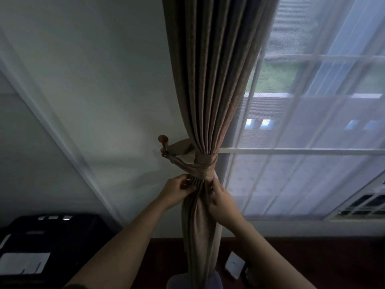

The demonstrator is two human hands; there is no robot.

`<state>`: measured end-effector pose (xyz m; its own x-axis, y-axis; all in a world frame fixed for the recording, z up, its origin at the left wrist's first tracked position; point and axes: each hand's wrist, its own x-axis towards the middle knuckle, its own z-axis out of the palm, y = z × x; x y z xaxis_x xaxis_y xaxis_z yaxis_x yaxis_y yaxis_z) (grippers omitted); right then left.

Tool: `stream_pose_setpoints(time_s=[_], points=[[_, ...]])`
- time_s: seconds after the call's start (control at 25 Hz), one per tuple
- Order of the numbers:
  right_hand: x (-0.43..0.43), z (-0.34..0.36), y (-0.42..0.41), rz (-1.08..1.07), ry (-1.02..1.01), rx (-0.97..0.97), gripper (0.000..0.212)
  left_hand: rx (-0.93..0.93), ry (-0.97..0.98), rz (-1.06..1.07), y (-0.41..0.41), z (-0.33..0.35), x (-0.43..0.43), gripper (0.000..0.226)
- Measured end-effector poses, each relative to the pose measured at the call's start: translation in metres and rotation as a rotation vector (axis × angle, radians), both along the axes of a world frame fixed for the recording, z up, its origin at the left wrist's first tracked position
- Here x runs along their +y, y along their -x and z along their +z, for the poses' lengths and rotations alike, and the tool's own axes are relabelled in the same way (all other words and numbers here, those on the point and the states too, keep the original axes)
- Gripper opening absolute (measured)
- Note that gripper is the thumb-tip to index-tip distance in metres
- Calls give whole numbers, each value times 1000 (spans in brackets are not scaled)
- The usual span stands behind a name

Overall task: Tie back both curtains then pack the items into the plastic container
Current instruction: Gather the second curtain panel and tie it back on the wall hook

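brown pleated fabric curtain sits in its cloth tieback; left hand and right hand pinch folds below it. guessing let go next, then the second one.

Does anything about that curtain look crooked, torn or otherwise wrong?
Nothing stands out. The brown curtain is gathered in even folds, the fabric tieback wraps round it and runs to the wooden wall hook, and the left hand and right hand grip the folds just below it.
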<state>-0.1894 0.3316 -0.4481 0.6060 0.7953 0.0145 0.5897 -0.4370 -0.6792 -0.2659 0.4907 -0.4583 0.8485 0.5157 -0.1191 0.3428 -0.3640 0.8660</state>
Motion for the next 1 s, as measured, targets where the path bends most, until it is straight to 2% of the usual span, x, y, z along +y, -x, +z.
stream_pose_setpoints(time_s=[0.08, 0.2, 0.32, 0.4, 0.44, 0.56, 0.68, 0.8, 1.0], points=[[6, -1, -13, 54, 105, 70, 85, -29, -139, 98, 1, -6, -18, 29], [17, -6, -43, 104, 132, 199, 78, -66, -169, 253, -4, -11, -55, 25], [19, -3, -60, 149, 142, 178, 69, -83, -230, 301, -11, -15, -63, 23], [14, -6, -60, 149, 98, 93, 75, -96, -265, 292, -8, -18, -51, 25], [11, -9, -58, 106, 66, 29, 77, -104, -212, 277, -6, -20, -43, 27], [10, -18, -44, -22, -46, -90, 71, -51, 112, 166, -5, -15, -29, 42], [18, -20, -35, 44, -32, 12, 83, 128, -60, -5, -13, -17, -23, 51], [22, -15, -34, 141, 110, 178, 97, 174, -208, -64, -11, -20, -26, 48], [50, 2, -29, 249, 261, 239, 71, 203, -257, -64, 17, -17, -9, 53]])
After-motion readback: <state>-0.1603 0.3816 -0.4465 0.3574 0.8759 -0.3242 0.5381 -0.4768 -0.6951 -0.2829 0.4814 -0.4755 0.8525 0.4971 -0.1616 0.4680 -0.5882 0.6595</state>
